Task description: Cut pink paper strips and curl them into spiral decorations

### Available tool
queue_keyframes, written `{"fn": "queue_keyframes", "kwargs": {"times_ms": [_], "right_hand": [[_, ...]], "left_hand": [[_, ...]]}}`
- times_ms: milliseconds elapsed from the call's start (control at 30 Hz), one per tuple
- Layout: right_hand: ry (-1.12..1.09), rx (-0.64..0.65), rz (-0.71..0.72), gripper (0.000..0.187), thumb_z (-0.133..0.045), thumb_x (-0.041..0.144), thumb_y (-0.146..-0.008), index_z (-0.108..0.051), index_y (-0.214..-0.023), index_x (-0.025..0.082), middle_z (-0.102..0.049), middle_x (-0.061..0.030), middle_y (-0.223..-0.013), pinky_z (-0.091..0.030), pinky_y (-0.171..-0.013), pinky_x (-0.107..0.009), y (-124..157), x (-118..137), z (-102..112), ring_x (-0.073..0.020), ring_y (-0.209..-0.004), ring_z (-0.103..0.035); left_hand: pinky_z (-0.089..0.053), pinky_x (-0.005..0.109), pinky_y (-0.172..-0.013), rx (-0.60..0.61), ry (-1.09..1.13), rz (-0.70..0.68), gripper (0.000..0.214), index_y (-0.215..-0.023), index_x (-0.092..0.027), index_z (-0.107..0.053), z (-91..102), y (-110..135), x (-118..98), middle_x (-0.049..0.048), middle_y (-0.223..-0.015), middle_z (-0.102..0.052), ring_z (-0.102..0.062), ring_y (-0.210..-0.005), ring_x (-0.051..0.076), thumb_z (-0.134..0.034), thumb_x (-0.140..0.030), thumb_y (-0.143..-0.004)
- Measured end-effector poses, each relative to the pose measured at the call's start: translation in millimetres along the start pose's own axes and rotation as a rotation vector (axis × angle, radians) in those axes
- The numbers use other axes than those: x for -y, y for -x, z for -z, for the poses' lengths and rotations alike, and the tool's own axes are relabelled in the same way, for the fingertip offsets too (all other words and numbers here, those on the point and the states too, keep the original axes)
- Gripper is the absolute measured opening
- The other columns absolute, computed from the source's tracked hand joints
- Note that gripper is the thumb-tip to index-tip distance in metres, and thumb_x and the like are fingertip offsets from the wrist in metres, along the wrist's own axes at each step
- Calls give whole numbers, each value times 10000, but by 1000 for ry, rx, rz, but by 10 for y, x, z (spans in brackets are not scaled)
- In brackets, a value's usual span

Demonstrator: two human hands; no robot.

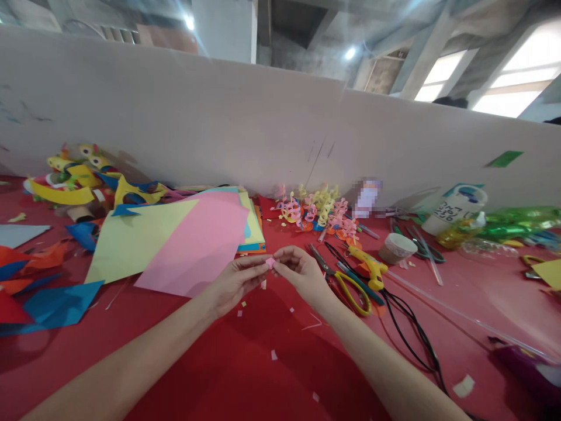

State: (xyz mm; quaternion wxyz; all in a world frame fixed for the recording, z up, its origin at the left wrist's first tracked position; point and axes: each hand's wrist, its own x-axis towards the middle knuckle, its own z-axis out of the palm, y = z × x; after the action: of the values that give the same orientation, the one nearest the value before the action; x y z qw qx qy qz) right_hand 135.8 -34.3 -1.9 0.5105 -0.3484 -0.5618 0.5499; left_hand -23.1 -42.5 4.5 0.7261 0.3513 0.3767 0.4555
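My left hand [234, 279] and my right hand [298, 270] meet above the red table [245, 362], both pinching one small pink paper piece [270, 262] between their fingertips. A pink paper sheet [197, 242] lies just left of my left hand, overlapping a pale yellow sheet [135, 240]. Scissors with yellow handles [346, 283] and a yellow glue gun [370, 268] lie right of my right hand. A cluster of pink and yellow curled paper spirals [318, 210] stands behind my hands by the white wall.
Blue, orange and red paper scraps [48, 292] cover the left. Yellow and blue paper figures [83, 178] sit at the back left. A paper cup [397, 248], a white bottle [456, 207], green foil [521, 222] and a black cable [412, 336] lie right. Tiny paper bits dot the table.
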Motion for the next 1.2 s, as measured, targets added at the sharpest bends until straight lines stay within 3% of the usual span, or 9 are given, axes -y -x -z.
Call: {"fn": "queue_keyframes", "kwargs": {"times_ms": [267,467,667,867,1200], "right_hand": [[52,-15,27,198,-670,291,-691,-549,-812,190,-591,13,-712,-451,-646,-254,5,6,-23,-110,-648,-563],[70,7,31,216,-676,308,-700,-552,-837,197,-596,9,-743,-463,-676,-259,5,10,4,-117,-694,-571],[62,2,43,210,-693,300,-692,-563,-825,202,-606,13,-734,-469,-672,-252,3,-4,17,-113,-691,-578],[34,13,-4,213,-706,324,-667,-599,-801,197,-643,2,-713,-486,-680,-268,-12,12,31,-122,-671,-606],[23,1,-14,169,-696,302,-654,-605,-744,191,-629,15,-649,-480,-656,-265,-37,-26,59,-113,-608,-587]], "left_hand": [[-471,211,-613,5,-38,-42,191,-814,-172,-743,-8,8,-10,15,-763,-689,-577,-697,107,-767,-193,-626],[-473,213,-635,-56,-79,-102,181,-778,-198,-747,-29,11,-15,16,-798,-710,-601,-762,130,-777,-219,-600],[-467,245,-760,-88,-173,-164,194,-789,-205,-750,-21,14,2,30,-844,-730,-617,-821,150,-774,-241,-600],[-466,248,-788,-111,-157,-175,207,-804,-210,-746,-29,5,-1,23,-848,-728,-616,-836,149,-774,-247,-602],[-495,230,-612,-84,-160,-166,183,-792,-197,-738,-65,27,-18,27,-793,-697,-604,-771,152,-765,-264,-623]]}}
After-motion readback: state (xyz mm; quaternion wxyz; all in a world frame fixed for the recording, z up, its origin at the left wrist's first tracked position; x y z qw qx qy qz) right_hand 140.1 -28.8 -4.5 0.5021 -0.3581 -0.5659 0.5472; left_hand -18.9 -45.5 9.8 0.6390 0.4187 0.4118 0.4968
